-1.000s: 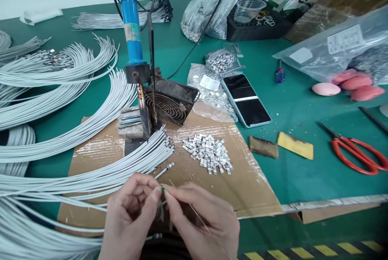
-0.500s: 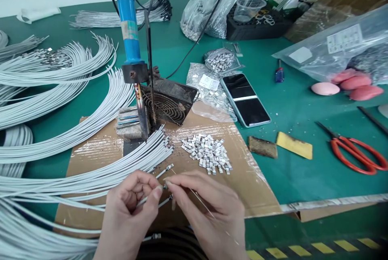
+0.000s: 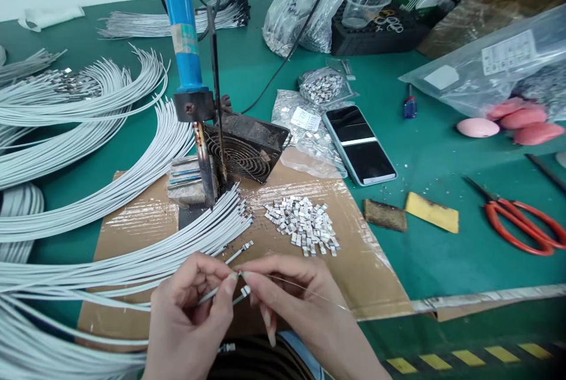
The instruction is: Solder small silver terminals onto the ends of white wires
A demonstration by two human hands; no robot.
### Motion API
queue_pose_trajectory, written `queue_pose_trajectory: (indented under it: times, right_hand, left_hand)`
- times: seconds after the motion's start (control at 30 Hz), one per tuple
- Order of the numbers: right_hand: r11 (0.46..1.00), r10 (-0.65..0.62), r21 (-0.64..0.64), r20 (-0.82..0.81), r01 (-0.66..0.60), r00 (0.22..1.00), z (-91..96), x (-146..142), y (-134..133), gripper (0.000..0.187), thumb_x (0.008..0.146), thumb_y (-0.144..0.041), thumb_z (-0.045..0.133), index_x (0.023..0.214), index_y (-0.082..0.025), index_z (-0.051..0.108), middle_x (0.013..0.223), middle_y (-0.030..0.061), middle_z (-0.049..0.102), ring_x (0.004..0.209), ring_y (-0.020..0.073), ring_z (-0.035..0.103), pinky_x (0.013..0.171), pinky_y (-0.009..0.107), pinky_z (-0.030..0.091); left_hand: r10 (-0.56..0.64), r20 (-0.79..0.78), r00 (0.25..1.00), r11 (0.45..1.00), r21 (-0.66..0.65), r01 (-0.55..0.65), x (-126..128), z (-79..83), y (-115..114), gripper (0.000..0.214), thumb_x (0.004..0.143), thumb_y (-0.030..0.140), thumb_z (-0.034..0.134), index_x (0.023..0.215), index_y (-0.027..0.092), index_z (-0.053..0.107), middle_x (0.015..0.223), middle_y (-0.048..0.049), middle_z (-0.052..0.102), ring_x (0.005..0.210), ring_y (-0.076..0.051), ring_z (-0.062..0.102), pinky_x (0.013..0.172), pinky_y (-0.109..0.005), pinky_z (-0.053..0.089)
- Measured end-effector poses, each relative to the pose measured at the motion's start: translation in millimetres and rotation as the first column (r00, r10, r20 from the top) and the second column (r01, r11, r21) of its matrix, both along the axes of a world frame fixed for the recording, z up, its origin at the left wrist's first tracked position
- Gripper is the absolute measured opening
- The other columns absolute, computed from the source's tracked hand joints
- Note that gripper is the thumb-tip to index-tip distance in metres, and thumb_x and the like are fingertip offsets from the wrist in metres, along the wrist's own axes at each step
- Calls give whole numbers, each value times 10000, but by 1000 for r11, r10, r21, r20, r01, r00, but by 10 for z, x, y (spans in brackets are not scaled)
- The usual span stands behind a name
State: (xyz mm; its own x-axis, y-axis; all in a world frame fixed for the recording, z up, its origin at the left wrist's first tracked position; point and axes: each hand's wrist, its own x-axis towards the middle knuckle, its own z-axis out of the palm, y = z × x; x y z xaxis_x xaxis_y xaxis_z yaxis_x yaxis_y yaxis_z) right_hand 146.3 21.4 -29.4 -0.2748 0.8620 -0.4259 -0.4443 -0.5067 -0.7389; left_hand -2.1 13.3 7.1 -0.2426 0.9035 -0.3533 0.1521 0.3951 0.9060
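My left hand [image 3: 191,315] is closed in a pinch on a white cable [image 3: 207,295], close to its end. Small coloured strands show between the fingertips of both hands. My right hand [image 3: 300,297] pinches at that cable end, thumb against forefinger, and a thin silvery wire [image 3: 329,298], which looks like solder, trails out behind it. Just below the fingertips lies another cable's small metal connector [image 3: 245,290]. Beyond the hands, a pile of small metal connectors [image 3: 303,223] rests on the cardboard [image 3: 367,268]. A blue-handled soldering iron [image 3: 188,67] points down left of the pile.
Bundles of white cables [image 3: 88,209] fill the left side. Behind the iron stands a dark fan [image 3: 247,144]. To the right are a phone [image 3: 360,144], two sponge pads [image 3: 431,212], red-handled scissors [image 3: 517,223], a small screwdriver [image 3: 410,102] and plastic bags [image 3: 499,67].
My right hand has turned, and its fingertips have closed in on the cable end. The wire tip that stuck up above the fingers no longer shows. The view has shifted slightly.
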Motion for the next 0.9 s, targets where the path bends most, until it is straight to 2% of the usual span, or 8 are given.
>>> queue_pose_trajectory:
  times: [0.1,0.23,0.4,0.47,0.6,0.67,0.77,0.9]
  right_hand:
    - [999,-35,40,67,32,997,19,-21,7,149,748,-343,945,791,-211,890,544,-25,634,411,39,523,400,109,440]
    - [991,-110,96,192,93,975,69,-49,14,86,692,-267,953,713,-215,887,509,-25,631,367,33,507,372,110,400]
    - [991,-119,-37,247,132,962,182,46,17,186,626,-326,992,670,-198,865,481,-19,641,350,49,507,370,144,435]
    - [988,-131,-38,303,150,944,172,113,12,198,698,-392,950,731,-211,877,535,-6,687,373,61,533,383,158,461]
    - [949,-231,311,555,59,799,-15,203,43,173,901,-373,781,858,-240,882,612,0,720,446,104,603,438,204,506]
    - [898,-299,440,623,-9,723,-124,216,76,130,908,-290,764,878,-245,882,661,10,734,531,125,640,522,227,529]
    - [874,-340,485,646,-23,684,-206,238,84,118,903,-274,769,916,-233,879,779,41,771,648,150,684,637,250,558]
    - [879,-400,473,656,65,640,-204,444,-17,569,1099,-508,408,936,-202,859,741,64,760,570,163,686,543,268,574]
  left_hand:
    - [-2,-56,998,1000,26,3,13,-26,-29,118,740,275,793,672,213,719,582,16,670,555,-114,563,510,-169,417]
    - [39,21,999,999,12,-39,46,-7,-20,115,710,256,796,646,206,714,556,37,642,514,-85,532,500,-145,396]
    - [106,68,992,994,-30,-105,53,49,22,139,652,235,838,626,176,715,515,49,592,484,-54,448,472,-114,326]
    - [127,97,987,992,-38,-124,39,52,37,153,639,230,854,624,169,715,508,53,575,482,-49,429,469,-106,323]
    - [117,163,980,993,-44,-112,-34,-19,50,172,643,220,882,624,163,720,494,58,564,457,-35,410,448,-93,300]
    - [59,187,981,998,-26,-55,-101,-91,46,171,681,232,885,645,169,730,494,54,573,450,-41,430,439,-93,313]
    - [-22,220,975,999,-25,29,-213,-201,34,181,796,290,852,699,176,750,505,44,586,445,-52,454,429,-96,334]
    - [-32,274,961,998,-51,47,-292,-264,11,241,760,371,911,742,180,766,534,44,595,458,-53,459,438,-96,363]
